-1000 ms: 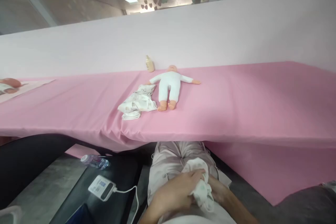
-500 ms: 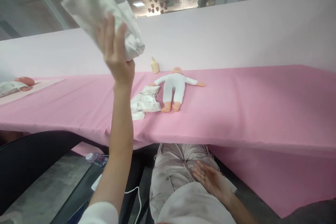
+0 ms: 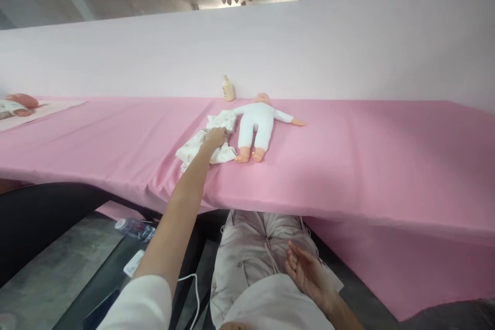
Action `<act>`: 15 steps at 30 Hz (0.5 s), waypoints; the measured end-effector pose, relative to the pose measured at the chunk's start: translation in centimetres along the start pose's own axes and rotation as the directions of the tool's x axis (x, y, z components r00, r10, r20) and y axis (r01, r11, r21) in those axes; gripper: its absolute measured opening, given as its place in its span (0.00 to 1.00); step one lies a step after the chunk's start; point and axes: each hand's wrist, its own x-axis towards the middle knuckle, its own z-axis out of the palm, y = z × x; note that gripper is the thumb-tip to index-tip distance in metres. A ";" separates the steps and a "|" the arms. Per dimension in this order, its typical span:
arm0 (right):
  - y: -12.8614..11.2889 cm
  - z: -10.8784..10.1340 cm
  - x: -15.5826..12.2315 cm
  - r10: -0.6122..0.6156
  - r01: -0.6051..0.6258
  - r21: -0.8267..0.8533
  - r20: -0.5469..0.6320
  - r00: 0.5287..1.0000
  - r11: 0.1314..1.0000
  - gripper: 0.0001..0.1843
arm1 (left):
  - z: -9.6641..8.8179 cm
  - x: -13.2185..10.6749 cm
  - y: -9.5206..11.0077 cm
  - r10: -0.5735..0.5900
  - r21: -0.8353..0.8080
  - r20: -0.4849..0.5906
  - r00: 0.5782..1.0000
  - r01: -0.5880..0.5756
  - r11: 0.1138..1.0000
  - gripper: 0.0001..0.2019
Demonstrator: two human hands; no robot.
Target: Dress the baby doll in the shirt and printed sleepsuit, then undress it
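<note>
My left hand [image 3: 217, 136] reaches out over the table onto a crumpled white printed cloth [image 3: 191, 148]; its fingers are curled down into the folds and partly hidden. Right beside this cloth lies a baby doll [image 3: 255, 119] in a white body suit, on its back with arms spread and bare feet toward me. My right hand [image 3: 305, 270] rests on my lap, palm turned up, fingers loosely bent and holding nothing.
A pale yellow bottle [image 3: 228, 88] stands against the white partition behind the doll. Pink cloth [image 3: 367, 165] covers the table. Another doll [image 3: 21, 103] lies at the far left. A plastic bottle [image 3: 133, 229] and a white cable [image 3: 197, 289] are by the black chair.
My left hand, raised high with a white cloth, has come down to the cloth beside the doll. White cloth now reaches farther left there. My right hand stays on my lap.
</note>
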 end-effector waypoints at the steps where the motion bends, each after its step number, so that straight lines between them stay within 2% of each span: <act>1: 0.0 -0.1 0.1 0.010 -0.010 0.009 -0.009 1.000 1.000 0.08 | 0.1 0.4 -0.1 0.014 0.025 -0.006 1.000 -0.014 1.000 0.15; 5: 0.1 -0.5 0.4 0.017 -0.016 0.026 -0.027 0.999 1.000 0.09 | 0.4 1.5 1.0 0.100 0.089 -0.024 0.995 -0.097 0.991 0.14; 9: 0.2 -0.6 0.5 0.009 -0.009 0.033 -0.016 1.000 0.999 0.10 | -0.3 1.7 1.8 0.092 0.085 -0.030 0.995 -0.089 0.992 0.16; 12: 0.2 -0.5 0.6 -0.005 0.006 0.038 -0.012 1.000 0.999 0.10 | -1.9 -0.1 0.6 0.081 0.043 -0.001 0.997 -0.081 0.996 0.22; 15: 0.1 -0.7 0.7 0.009 -0.010 0.046 0.022 1.000 0.999 0.10 | -3.6 -4.2 -1.8 0.176 -0.027 0.095 0.980 -0.175 0.984 0.27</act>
